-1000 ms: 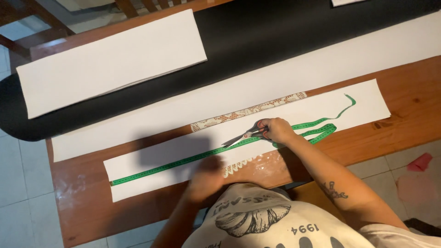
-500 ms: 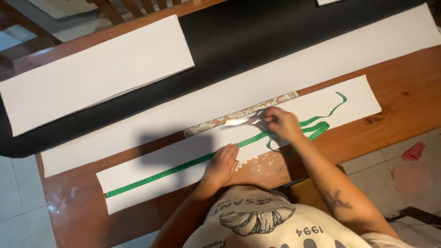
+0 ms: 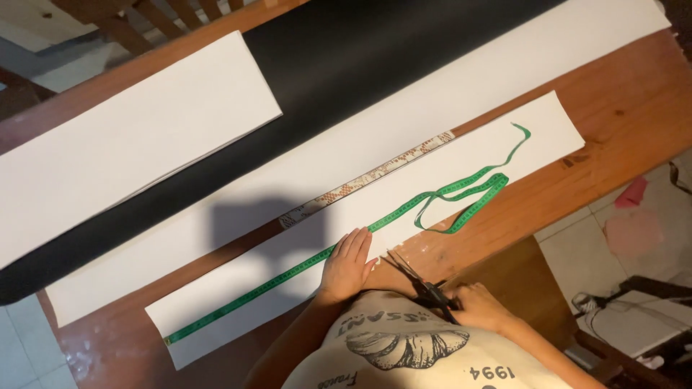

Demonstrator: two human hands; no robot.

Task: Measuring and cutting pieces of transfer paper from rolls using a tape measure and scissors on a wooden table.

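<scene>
My left hand (image 3: 347,264) lies flat, fingers spread, on a long white paper strip (image 3: 461,169), pressing it and a green measuring tape (image 3: 274,279) to the wooden table (image 3: 620,101). My right hand (image 3: 481,307) grips black scissors (image 3: 417,281) at the near table edge, with the blades open and pointing at the strip's near edge beside my left hand. The tape runs along the strip and loops loosely at its right end (image 3: 461,194).
A patterned ruler-like strip (image 3: 367,176) lies between the near strip and a longer white strip (image 3: 447,101). Behind them lie a black sheet (image 3: 346,65) and a wide white sheet (image 3: 122,137). Tiled floor, a pink scrap (image 3: 633,193) and chair legs are to the right.
My right hand has drawn the scissors back from over the tape's loop to the near table edge. My left hand has moved up onto the paper strip and flattened there.
</scene>
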